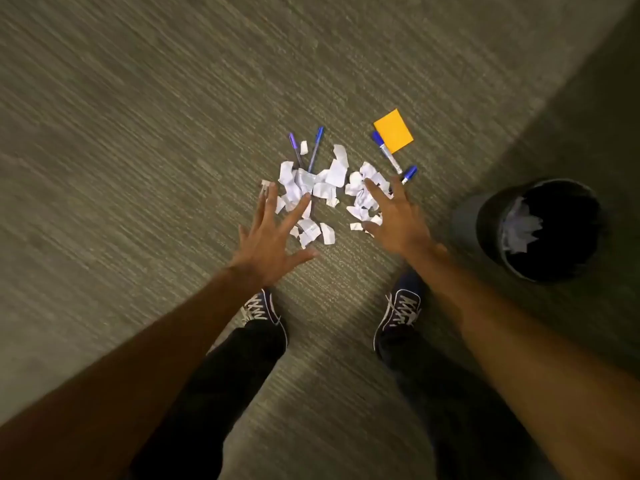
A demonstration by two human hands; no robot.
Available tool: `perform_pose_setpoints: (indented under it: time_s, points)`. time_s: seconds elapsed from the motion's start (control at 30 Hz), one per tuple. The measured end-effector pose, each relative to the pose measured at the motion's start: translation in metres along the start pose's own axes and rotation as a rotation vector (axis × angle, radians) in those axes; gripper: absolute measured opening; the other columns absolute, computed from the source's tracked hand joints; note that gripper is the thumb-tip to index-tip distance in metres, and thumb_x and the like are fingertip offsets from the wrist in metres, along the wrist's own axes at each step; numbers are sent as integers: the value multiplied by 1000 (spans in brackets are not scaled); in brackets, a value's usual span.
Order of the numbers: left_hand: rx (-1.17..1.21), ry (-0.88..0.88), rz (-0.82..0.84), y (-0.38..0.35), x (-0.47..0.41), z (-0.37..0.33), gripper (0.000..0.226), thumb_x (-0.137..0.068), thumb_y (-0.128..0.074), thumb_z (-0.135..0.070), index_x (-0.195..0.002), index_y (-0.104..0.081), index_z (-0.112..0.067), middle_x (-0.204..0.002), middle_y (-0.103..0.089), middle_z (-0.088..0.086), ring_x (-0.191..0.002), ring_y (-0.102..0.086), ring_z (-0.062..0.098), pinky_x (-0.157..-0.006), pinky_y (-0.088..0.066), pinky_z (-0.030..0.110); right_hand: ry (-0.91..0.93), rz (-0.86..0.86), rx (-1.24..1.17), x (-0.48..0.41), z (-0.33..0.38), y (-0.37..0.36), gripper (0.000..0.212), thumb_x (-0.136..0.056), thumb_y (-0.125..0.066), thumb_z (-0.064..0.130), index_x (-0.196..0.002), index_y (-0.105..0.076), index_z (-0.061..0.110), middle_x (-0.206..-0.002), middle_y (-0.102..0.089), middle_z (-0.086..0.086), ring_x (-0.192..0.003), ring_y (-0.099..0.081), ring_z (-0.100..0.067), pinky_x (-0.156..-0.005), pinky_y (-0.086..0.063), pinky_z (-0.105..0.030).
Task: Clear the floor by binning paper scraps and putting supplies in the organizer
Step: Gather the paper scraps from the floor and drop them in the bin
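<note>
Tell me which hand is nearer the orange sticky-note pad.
Right. The right hand is just below the orange sticky-note pad in the picture, fingers spread over the paper scraps; the left hand is farther away, down-left of the pad, across the scrap pile.

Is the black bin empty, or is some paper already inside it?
Not empty. White paper scraps lie inside the black bin, near its left wall.

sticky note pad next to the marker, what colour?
Orange-yellow. The sticky note pad lies on the carpet beside the blue-capped marker, seen clearly in the head view.
</note>
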State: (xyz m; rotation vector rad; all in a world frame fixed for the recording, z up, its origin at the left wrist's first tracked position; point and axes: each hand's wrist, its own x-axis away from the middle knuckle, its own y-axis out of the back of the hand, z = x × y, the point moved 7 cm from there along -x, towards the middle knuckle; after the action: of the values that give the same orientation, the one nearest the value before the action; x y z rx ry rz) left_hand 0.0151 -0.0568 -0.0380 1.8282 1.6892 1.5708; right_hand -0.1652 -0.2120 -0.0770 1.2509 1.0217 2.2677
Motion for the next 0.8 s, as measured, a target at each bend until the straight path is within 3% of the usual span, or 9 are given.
perform_pose_setpoints:
  time_s: [0.1, 0.23, 0.4, 0.5, 0.7, 0.8]
  points:
    - [10, 39, 88, -61, -49, 33, 106, -76, -71, -62, -152, 2, -54, -164, 24, 8, -152, 14, 39, -105, -27, 78, 18, 45, 79, -48, -27, -49, 83, -87, -71, 41, -156, -25, 34, -163, -13, -16, -145, -31, -39, -109, -42, -53]
    - [-15, 83, 89, -121, -114, 68, 103, -82, -77, -44, -156, -7, -44, -164, 20, 20, -150, -1, 50, -114, -30, 64, 11, 64, 209, -106, -64, -97, 82, -90, -70, 34, -156, -21, 34, -163, -10, -17, -144, -31, -39, -103, -48, -51]
    - [-100, 165, 86, -163, -162, 97, 119, -72, -79, -58, -156, 3, -45, -162, 26, 19, -148, 2, 54, -110, -29, 71, 42, 46, 357, -151, -86, -122, 96, -86, -72, 45, -158, -9, 34, -164, -5, -21, -149, -19, -41, -103, -44, -54]
    - [-202, 151, 93, -175, -173, 102, 124, -67, -77, -66, -155, 7, -44, -163, 25, 18, -147, -7, 56, -106, -38, 69, 51, 53, 426, -166, -86, -130, 100, -82, -72, 53, -157, -8, 36, -163, -8, -22, -145, -25, -43, -100, -46, -54]
    - [-256, 184, 56, -186, -190, 110, 104, -81, -73, -55, -157, -5, -36, -165, 8, 22, -145, -22, 51, -99, -48, 60, 93, 74, 450, -179, -75, -143, 81, -88, -69, 46, -154, -25, 30, -153, -24, -22, -134, -39, -43, -96, -51, -51]
    - [-282, 186, 31, -188, -196, 109, 89, -85, -75, -40, -153, -20, -28, -160, -13, 25, -140, -31, 51, -93, -52, 58, 96, 68, 426, -180, -72, -149, 67, -89, -71, 32, -146, -38, 24, -145, -34, -20, -126, -44, -42, -90, -54, -51]
